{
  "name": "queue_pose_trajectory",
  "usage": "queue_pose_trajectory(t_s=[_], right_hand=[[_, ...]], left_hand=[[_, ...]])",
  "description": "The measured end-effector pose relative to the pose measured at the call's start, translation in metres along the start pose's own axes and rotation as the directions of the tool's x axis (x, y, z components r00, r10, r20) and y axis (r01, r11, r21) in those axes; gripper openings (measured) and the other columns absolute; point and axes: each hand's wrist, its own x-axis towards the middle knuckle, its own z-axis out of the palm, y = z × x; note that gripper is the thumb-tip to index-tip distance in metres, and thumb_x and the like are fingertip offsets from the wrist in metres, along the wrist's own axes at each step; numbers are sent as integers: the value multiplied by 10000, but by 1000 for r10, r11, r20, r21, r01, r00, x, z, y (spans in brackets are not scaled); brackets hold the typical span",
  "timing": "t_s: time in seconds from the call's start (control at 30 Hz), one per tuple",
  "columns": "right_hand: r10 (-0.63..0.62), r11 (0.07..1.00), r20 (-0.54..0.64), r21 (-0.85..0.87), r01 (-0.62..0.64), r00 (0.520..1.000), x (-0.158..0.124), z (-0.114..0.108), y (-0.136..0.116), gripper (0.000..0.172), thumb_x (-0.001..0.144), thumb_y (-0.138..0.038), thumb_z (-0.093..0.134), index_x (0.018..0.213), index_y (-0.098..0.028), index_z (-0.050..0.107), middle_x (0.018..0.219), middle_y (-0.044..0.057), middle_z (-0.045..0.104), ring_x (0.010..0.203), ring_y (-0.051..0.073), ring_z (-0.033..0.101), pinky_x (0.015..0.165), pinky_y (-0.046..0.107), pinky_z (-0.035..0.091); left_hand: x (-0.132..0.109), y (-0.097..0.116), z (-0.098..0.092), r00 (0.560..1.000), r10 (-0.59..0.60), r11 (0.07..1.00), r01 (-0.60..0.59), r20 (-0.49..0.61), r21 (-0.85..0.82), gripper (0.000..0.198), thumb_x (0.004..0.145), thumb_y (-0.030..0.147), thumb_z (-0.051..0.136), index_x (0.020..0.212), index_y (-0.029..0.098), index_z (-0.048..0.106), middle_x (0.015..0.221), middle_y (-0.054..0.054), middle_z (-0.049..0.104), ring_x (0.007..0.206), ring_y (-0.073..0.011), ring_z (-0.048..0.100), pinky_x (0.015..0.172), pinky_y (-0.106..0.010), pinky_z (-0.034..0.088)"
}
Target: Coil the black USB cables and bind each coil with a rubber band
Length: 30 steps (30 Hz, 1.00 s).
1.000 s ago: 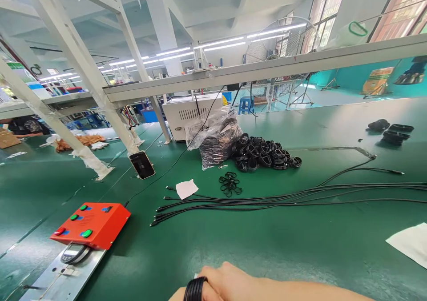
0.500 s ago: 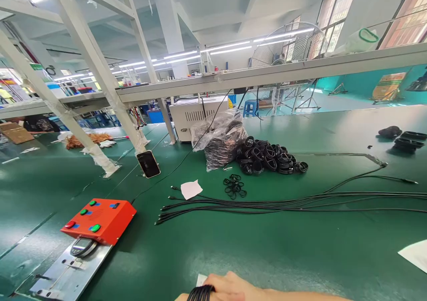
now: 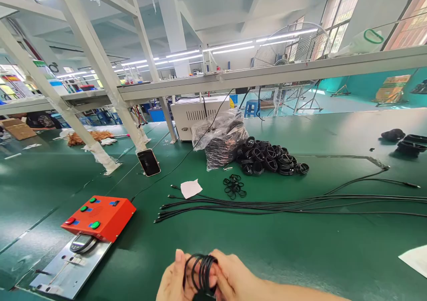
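At the bottom middle of the head view, a black coiled cable (image 3: 202,272) is held between both hands, above the green table. My left hand (image 3: 171,279) is closed round the coil's left side, its thumb pointing up. On the other side, my right hand (image 3: 235,272) grips the coil with bent fingers. A dark piece at the coil's lower end is partly cut off by the frame edge. Straight black cables (image 3: 240,206) lie across the table beyond the hands. Small black rings (image 3: 235,186) sit in a loose group behind them.
A heap of coiled cables (image 3: 267,156) lies beside a plastic bag (image 3: 222,145). At the left stands an orange box with buttons (image 3: 100,216), joined to a metal plate (image 3: 71,267). A phone (image 3: 148,162) leans on a shelf post. A paper scrap (image 3: 191,188) touches the cables.
My hands and the coiled cable have risen further into view. My left hand now shows clearly on the coil's left side. The view has shifted slightly.
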Motion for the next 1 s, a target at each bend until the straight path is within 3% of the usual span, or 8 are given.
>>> queue_pose_trajectory(t_s=[0.13, 0.3, 0.57, 0.67, 0.77, 0.87, 0.93, 1.0], right_hand=[[51, 986, 39, 155, -56, 998, 5, -6, -8, 473, 921, -679, 259, 882, -220, 363, 514, -79, 437, 403, 92, 494, 404, 179, 363], [49, 906, 136, 411, -101, 990, 10, 1, -6, 532, 859, -749, 328, 890, -218, 350, 523, -109, 414, 325, 56, 419, 419, 199, 443], [55, 850, 124, 515, -112, 991, 7, 12, -1, 527, 867, -737, 328, 880, -212, 367, 486, -128, 397, 290, 33, 333, 444, 219, 475], [87, 860, 122, 492, -137, 989, 5, 16, -1, 543, 865, -745, 310, 870, -206, 377, 465, -127, 394, 294, 41, 359, 431, 209, 460], [107, 872, 135, 464, -158, 985, 4, 14, -3, 533, 870, -738, 308, 894, -209, 365, 463, -126, 408, 295, 55, 396, 390, 189, 421], [117, 890, 167, 419, -178, 979, 4, 10, -5, 506, 895, -710, 288, 920, -209, 357, 474, -122, 422, 306, 66, 430, 376, 180, 410], [147, 909, 151, 369, -194, 978, 4, 9, -5, 471, 929, -665, 255, 917, -206, 359, 488, -117, 417, 320, 62, 438, 380, 170, 399], [196, 925, 97, 311, -217, 976, 4, 10, -4, 430, 965, -604, 218, 925, -202, 364, 501, -112, 406, 331, 59, 431, 380, 163, 378]], left_hand=[[-1, 3, 2, 951, 233, 953, -181, -204, 244, 356, 778, 513, 662, 976, 222, 715, 936, -29, 763, 894, -206, 686, 795, -226, 533], [-7, 4, 20, 957, 285, 938, -265, -60, 224, 547, 854, 601, 489, 1280, 270, 578, 1402, -54, 562, 1321, -246, 451, 1084, -281, 353], [-3, -9, 29, 982, 135, 991, -133, 131, -26, 555, 870, 585, 476, 1373, 353, 448, 1461, -55, 498, 1321, -287, 457, 1089, -434, 368], [-2, -16, 31, 984, 134, 988, -123, 121, -90, 490, 879, 582, 461, 1297, 334, 525, 1480, -53, 474, 1321, -291, 455, 1066, -433, 400], [0, -20, 31, 981, 188, 982, -188, 55, 6, 482, 871, 600, 462, 1225, 295, 576, 1463, -68, 493, 1273, -282, 507, 1066, -398, 402], [0, -18, 31, 982, 187, 980, -189, 39, 61, 515, 860, 622, 456, 1226, 274, 557, 1424, -96, 533, 1155, -273, 603, 932, -356, 518], [-2, -16, 32, 987, 125, 990, -131, 96, 53, 546, 852, 660, 414, 1226, 279, 531, 1454, -118, 494, 876, -253, 716, 632, -324, 600], [-4, -15, 34, 988, 81, 990, -95, 135, 102, 534, 841, 674, 410, 1195, 286, 508, 1471, -137, 464, 546, -177, 697, 377, -274, 519]])
